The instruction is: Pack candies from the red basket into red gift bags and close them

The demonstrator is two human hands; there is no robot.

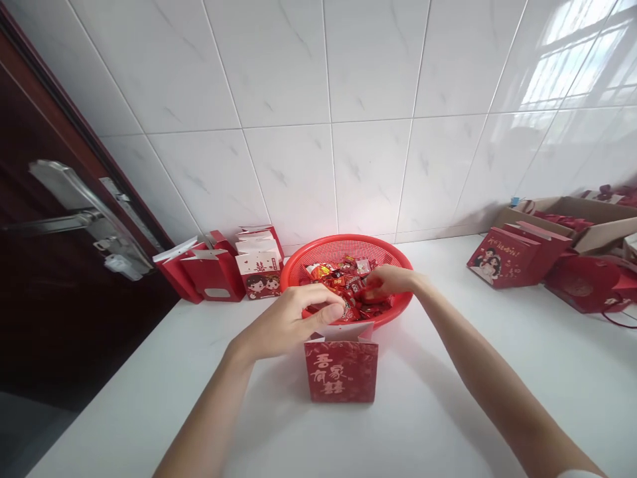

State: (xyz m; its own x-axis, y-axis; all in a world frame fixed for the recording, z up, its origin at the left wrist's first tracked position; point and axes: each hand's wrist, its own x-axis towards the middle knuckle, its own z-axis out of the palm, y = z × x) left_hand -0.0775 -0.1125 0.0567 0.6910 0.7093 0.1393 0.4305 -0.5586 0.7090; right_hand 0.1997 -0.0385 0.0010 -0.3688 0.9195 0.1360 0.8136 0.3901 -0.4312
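A red plastic colander holds many wrapped candies in red and gold wrappers. My right hand reaches into it from the right, its fingertips down among the candies and partly hidden. Over the colander's near left rim hovers my left hand, closed, with thumb and fingers curled together; what they hold, if anything, is too small to make out. Just in front of the colander, below my hands, a dark red paper gift bag with pale Chinese characters stands upright, its top open.
Several red gift bags stand at the left, one with cartoon faces. To the right are more red bags, a round-sided red box and a cardboard box. White tiled wall behind; brown door at left.
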